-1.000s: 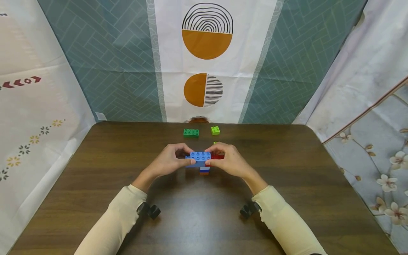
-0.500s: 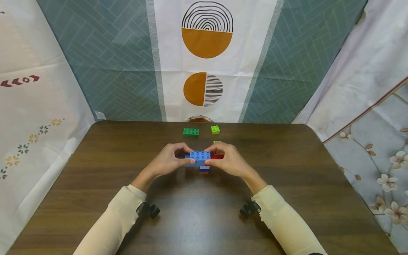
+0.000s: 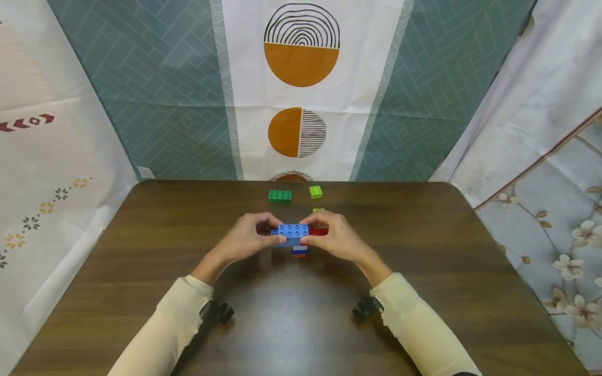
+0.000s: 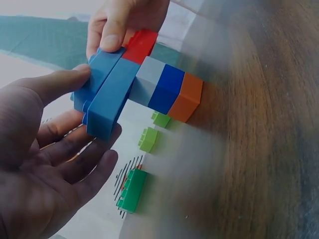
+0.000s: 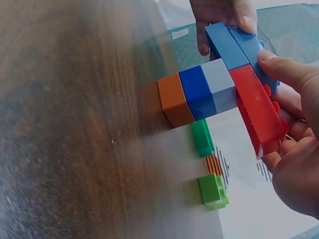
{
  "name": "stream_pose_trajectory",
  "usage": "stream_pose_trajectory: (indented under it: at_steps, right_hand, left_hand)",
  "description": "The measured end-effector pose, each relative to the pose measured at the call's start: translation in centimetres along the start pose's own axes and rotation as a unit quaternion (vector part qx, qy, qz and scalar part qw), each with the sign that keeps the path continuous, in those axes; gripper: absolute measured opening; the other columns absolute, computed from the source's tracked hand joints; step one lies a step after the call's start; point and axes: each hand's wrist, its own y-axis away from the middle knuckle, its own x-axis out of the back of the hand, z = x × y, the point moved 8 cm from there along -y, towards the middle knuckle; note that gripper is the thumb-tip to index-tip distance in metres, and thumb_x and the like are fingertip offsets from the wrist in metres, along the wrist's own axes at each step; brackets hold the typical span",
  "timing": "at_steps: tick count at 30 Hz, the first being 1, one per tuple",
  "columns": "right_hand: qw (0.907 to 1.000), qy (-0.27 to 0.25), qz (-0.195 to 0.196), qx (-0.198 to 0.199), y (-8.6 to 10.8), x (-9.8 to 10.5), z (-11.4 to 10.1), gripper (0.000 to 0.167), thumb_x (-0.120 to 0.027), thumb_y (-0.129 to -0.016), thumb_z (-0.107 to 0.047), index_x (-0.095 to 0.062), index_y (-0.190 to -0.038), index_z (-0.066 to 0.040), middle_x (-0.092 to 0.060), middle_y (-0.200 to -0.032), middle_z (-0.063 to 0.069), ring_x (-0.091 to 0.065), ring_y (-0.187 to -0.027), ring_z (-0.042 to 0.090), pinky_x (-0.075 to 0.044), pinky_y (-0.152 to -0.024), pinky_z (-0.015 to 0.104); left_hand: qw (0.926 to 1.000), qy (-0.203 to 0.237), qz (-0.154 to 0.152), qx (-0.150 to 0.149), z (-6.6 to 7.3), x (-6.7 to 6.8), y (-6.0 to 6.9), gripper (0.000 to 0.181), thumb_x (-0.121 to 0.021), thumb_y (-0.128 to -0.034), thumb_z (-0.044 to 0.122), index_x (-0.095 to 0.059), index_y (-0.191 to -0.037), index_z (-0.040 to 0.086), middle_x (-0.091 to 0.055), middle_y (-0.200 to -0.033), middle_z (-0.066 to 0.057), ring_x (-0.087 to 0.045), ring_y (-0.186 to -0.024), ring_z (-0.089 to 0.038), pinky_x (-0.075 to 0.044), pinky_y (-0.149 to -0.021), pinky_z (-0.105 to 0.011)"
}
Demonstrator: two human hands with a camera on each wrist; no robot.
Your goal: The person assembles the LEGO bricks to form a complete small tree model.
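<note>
A light blue brick (image 3: 293,230) forms the top of a stack, pinched from both ends by the left hand (image 3: 243,238) and the right hand (image 3: 339,236). Beneath it lie another light blue brick (image 4: 110,102) on the left and a red brick (image 5: 258,105) on the right. Under these, a column of a grey-white brick (image 5: 220,84), a dark blue brick (image 5: 198,93) and an orange brick (image 5: 175,100) stands on the table. In the left wrist view, the left thumb touches the top brick's side and the other fingers curve behind the stack.
On the wooden table (image 3: 291,313), a dark green brick (image 3: 279,196) and a lime green brick (image 3: 315,192) lie near the back edge. Another lime brick (image 3: 318,210) is partly hidden behind the right hand. Patterned cloths hang behind and at both sides.
Both hands keep the same hold on the top brick. Only a slight shift of the whole head view shows.
</note>
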Motion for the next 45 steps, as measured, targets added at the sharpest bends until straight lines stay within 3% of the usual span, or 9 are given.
stream_pose_trajectory:
  at_steps: [9,21,25,30,38,45]
  right_hand:
    - [0.9999,-0.004,-0.003,-0.011,0.0,-0.1,0.4,0.035,-0.084,-0.087,-0.027,-0.074,-0.119,-0.017,-0.067,-0.107,0.0,-0.064,-0.102,0.021,-0.058,-0.089,0.032]
    - [0.9999,-0.005,-0.015,-0.002,-0.1,0.1,0.4,0.038,-0.084,-0.088,-0.03,-0.072,-0.122,-0.019,-0.067,-0.111,-0.001,-0.062,-0.106,0.02,-0.058,-0.091,0.033]
    - [0.9994,-0.023,-0.018,0.018,-0.1,0.8,0.3,0.042,-0.082,-0.089,-0.028,-0.07,-0.128,-0.018,-0.067,-0.117,0.002,-0.061,-0.111,0.026,-0.056,-0.097,0.045]
    - [0.9979,-0.055,0.009,0.034,-0.2,2.8,0.4,0.041,-0.08,-0.091,-0.022,-0.068,-0.13,-0.016,-0.068,-0.126,0.005,-0.06,-0.118,0.032,-0.047,-0.107,0.06]
    - [0.9973,-0.06,0.037,0.021,-1.8,5.0,2.4,0.036,-0.077,-0.093,-0.017,-0.069,-0.128,-0.01,-0.067,-0.127,0.018,-0.062,-0.117,0.038,-0.047,-0.108,0.063]
    - [0.9991,-0.022,0.035,-0.007,-3.6,5.7,4.9,0.037,-0.076,-0.093,-0.014,-0.068,-0.128,-0.007,-0.068,-0.127,0.022,-0.065,-0.113,0.03,-0.05,-0.108,0.056]
  left_hand:
    - [1.0,-0.008,0.006,0.0,0.0,0.0,-0.1,0.033,-0.087,-0.0844,0.024,-0.075,-0.112,0.01,-0.074,-0.104,-0.006,-0.07,-0.09,-0.019,-0.062,-0.086,-0.036]
    - [0.9977,-0.065,0.019,-0.01,1.0,0.0,-0.1,0.038,-0.088,-0.0832,0.025,-0.075,-0.114,0.007,-0.076,-0.103,-0.005,-0.069,-0.086,-0.018,-0.063,-0.083,-0.035]
    - [0.9972,-0.072,0.016,-0.006,1.0,0.0,-0.1,0.039,-0.087,-0.0837,0.024,-0.075,-0.116,0.006,-0.075,-0.106,-0.006,-0.069,-0.088,-0.019,-0.063,-0.086,-0.036]
    - [0.9967,-0.08,0.012,-0.008,1.0,-0.1,-0.2,0.039,-0.087,-0.0843,0.024,-0.074,-0.117,0.006,-0.075,-0.107,-0.007,-0.069,-0.089,-0.019,-0.063,-0.086,-0.036]
    - [0.9964,-0.083,0.013,-0.013,1.2,-0.1,0.0,0.04,-0.087,-0.0845,0.025,-0.074,-0.117,0.005,-0.075,-0.108,-0.008,-0.069,-0.09,-0.019,-0.063,-0.085,-0.035]
    - [0.9968,-0.078,0.011,-0.012,1.4,-0.1,0.0,0.041,-0.087,-0.0845,0.025,-0.074,-0.117,0.004,-0.075,-0.107,-0.01,-0.069,-0.089,-0.019,-0.062,-0.085,-0.036]
